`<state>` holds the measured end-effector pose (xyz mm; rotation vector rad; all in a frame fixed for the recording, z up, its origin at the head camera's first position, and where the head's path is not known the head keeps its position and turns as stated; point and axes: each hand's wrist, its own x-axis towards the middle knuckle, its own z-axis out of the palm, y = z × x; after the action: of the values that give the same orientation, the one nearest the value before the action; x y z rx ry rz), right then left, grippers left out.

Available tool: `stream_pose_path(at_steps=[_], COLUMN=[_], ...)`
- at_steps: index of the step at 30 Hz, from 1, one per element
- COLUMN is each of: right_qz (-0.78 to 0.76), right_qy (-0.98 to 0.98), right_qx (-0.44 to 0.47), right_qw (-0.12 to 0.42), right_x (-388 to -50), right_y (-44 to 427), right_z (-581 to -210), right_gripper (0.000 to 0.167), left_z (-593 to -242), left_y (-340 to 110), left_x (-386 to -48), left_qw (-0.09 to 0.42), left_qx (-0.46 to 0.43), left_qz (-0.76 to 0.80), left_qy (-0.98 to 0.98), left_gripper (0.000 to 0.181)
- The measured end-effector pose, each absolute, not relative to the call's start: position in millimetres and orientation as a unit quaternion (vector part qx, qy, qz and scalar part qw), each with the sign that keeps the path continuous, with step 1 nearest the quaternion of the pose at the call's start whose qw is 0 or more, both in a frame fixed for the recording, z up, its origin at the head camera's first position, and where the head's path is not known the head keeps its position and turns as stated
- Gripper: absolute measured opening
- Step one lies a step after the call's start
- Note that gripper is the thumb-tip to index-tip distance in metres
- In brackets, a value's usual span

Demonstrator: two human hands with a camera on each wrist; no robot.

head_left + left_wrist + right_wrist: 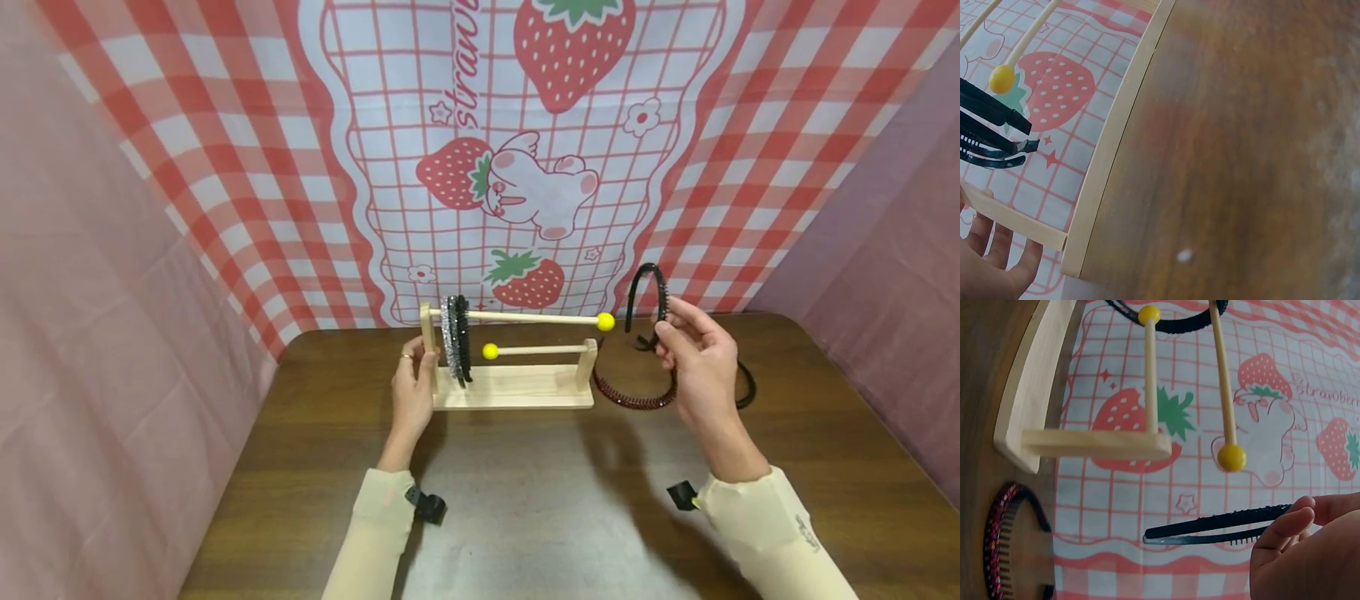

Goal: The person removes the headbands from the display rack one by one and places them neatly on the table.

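My left hand [412,387] grips the left upright of a wooden headband rack [517,398], with fingers behind the post in the left wrist view. A silver glittery headband [450,333] and black headbands [463,337] hang together near the left end of the rack's upper rod. That rod ends on the right in a yellow ball [605,322]. Just beyond this ball, my right hand [705,367] pinches a black toothed headband [1210,524] between thumb and fingers. The headband is raised above the table, apart from the rod.
A dark red beaded headband [637,403] lies on the brown table [525,508] right of the rack. Part of another black headband [748,387] shows behind my right hand. The shorter lower rod carries a yellow ball [491,352]. A strawberry-print cloth [405,192] hangs behind.
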<state>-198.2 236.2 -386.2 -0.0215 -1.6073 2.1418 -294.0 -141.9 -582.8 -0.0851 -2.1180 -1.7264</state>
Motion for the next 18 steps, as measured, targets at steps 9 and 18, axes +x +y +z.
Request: stream_pose_path(at_steps=[9,18], right_qz=[0.739,0.721], right_qy=[-0.644,-0.666], right_qx=[-0.026,-0.020], right_qw=[0.198,0.192], right_x=[-204,-202], right_y=[257,279], right_z=[-394,-402], right_gripper=[0.028,0.028], left_z=[-587,-576], left_y=[-145,-141], left_x=[-298,-289], left_qw=[0.196,0.210], left_qx=[-0.030,-0.038], left_qz=[-0.629,-0.618], left_qy=[-0.751,-0.756], left_gripper=[0.037,0.038])
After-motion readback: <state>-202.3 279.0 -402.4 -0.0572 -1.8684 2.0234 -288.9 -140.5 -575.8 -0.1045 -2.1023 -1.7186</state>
